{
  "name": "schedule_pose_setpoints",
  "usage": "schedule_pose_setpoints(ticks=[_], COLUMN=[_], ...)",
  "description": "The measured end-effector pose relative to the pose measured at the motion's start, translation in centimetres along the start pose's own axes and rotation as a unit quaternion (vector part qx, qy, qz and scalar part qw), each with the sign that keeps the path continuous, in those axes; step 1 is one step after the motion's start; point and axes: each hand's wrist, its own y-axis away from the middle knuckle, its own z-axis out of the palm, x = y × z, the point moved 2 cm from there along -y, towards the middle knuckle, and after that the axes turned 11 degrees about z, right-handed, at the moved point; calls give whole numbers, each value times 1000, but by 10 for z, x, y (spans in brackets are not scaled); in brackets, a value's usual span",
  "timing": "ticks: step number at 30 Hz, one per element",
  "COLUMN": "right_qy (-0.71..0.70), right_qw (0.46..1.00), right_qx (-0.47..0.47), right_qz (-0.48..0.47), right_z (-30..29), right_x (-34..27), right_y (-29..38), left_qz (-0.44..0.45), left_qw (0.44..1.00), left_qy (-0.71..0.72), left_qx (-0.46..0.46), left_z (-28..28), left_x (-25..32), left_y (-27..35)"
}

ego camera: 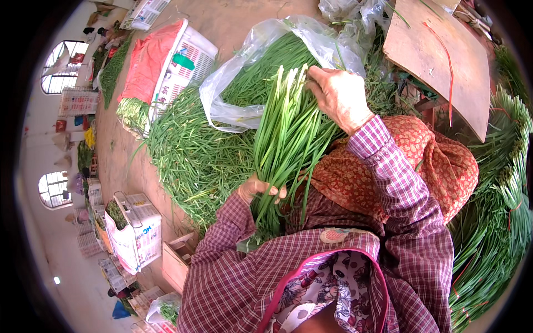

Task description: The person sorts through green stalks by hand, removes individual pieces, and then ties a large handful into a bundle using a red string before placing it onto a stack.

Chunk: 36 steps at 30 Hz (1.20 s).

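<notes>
A loose bunch of green chives with pale stem ends stands across the middle of the view. My left hand is closed around its lower, leafy part. At the pale stem ends, the thumb and fingers of my right hand touch the bunch's right edge; whether they pinch a stem is not clear. Behind the bunch, a clear plastic bag lies with its mouth spread around more chives. A wide heap of loose green leaves covers the floor on the left.
A white plastic crate with a red cover holds chives at the upper left. A wooden board is at the upper right. Bundles of chives with red ties are piled along the right. A wooden box and a white crate stand lower left.
</notes>
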Motion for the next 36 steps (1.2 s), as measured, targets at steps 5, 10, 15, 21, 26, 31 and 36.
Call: schedule_pose_setpoints(ticks=[5,10,15,21,26,31,36], right_qy=[-2,89,181,325,47,-19,-10], right_qw=[999,986,935,933,986,981,975], right_qx=[34,137,194,130,38,-21,-29], right_qz=[6,15,234,88,-158,-191,-218], right_z=[-7,-18,-121,-103,-44,-22,-8], right_x=[7,45,146,111,0,-27,-29], right_y=[-7,-32,-57,-31,-10,-6,-5], left_qz=[-9,5,10,-10,-31,-27,-31], left_qw=[1000,999,1000,997,997,1000,1000], left_qy=[-7,27,14,28,22,-2,4], left_qx=[-9,-18,-24,76,73,7,2], left_z=[1,3,5,18,16,6,5], left_x=[8,5,-1,7,8,2,0], left_y=[-8,-2,10,16,11,10,10])
